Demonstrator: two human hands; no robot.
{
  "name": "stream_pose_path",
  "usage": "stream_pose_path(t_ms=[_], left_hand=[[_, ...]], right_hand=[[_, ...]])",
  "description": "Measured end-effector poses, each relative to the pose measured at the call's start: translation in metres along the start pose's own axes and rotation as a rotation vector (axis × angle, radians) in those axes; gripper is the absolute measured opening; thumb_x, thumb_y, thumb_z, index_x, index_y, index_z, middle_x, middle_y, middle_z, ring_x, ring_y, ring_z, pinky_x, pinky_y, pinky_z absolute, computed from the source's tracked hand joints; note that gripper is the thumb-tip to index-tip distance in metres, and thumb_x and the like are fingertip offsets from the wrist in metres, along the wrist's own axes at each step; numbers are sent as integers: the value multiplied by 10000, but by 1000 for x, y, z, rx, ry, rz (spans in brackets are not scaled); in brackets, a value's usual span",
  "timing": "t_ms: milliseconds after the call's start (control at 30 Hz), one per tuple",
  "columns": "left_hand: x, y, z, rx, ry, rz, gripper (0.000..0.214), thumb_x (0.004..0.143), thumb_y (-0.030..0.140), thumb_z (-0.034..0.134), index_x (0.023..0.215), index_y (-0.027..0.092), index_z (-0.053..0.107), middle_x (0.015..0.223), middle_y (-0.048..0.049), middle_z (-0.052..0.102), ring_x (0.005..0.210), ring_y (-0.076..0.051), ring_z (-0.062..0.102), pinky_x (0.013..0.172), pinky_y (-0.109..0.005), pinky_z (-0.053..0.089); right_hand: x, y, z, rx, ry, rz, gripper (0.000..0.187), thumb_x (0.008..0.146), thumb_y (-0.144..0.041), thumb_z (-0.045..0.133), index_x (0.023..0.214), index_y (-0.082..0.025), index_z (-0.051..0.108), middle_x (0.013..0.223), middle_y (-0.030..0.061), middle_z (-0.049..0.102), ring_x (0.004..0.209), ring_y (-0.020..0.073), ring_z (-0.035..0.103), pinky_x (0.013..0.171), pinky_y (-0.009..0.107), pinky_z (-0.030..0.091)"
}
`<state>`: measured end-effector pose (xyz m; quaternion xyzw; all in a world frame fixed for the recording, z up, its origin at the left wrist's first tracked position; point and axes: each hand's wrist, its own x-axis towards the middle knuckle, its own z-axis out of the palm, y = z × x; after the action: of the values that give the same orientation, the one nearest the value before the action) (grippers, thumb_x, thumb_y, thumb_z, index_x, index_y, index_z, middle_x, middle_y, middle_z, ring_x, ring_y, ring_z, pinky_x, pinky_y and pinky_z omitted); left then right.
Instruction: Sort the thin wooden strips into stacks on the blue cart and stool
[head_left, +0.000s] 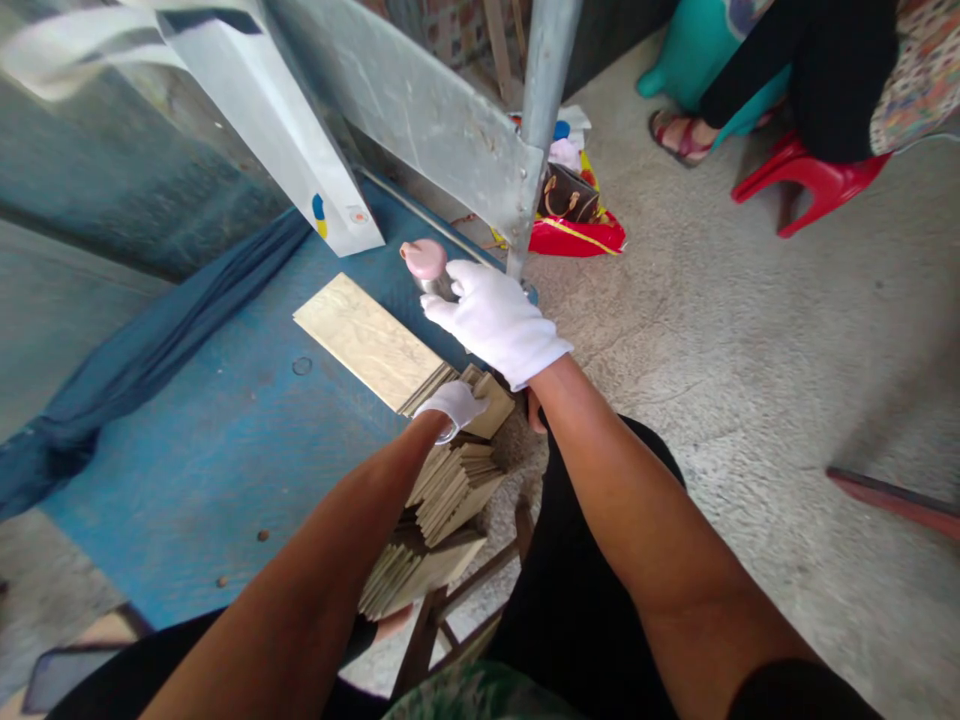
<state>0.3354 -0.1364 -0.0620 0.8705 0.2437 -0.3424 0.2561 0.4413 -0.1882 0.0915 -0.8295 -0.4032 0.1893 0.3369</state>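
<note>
My right hand [495,322], in a white glove, is closed around a metal bottle with a pink cap [426,264] that stands at the edge of the blue table [225,420]. My left hand [453,404], also gloved, rests on a pile of thin wooden sheets [450,480] stacked below the table edge. Whether it grips a sheet is hidden by my forearm. One pale sheet stack [367,340] lies flat on the table beside the bottle.
A grey metal post [541,110] and slanted panel rise behind the bottle. A dark blue cloth [150,350] drapes at left. Bags [574,215] lie on the concrete floor. Another person sits on a red stool [810,180] at the top right.
</note>
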Motion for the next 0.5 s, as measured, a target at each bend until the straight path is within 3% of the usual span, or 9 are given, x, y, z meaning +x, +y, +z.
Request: stream_pose_path(t_ms=[233,500], left_hand=[[8,-3,22,47,-69,2,483,877,492,515,1185,152,668,1162,-133,684,1116,-278,622,891,-286,465],[11,-5,31,46,-61,5,513,899,499,462,1245,160,631,1241,-130,649,1162,-259,600,936,-270,454]], right_hand=[[0,1,1,-19,-19,3,310,906,-329,557,1158,-150,567,1010,73,645,893,181,596,792,277,443],[-1,1,2,-20,-20,3,296,893,-334,574,1131,-157,586,911,60,649,865,180,597,769,267,440]])
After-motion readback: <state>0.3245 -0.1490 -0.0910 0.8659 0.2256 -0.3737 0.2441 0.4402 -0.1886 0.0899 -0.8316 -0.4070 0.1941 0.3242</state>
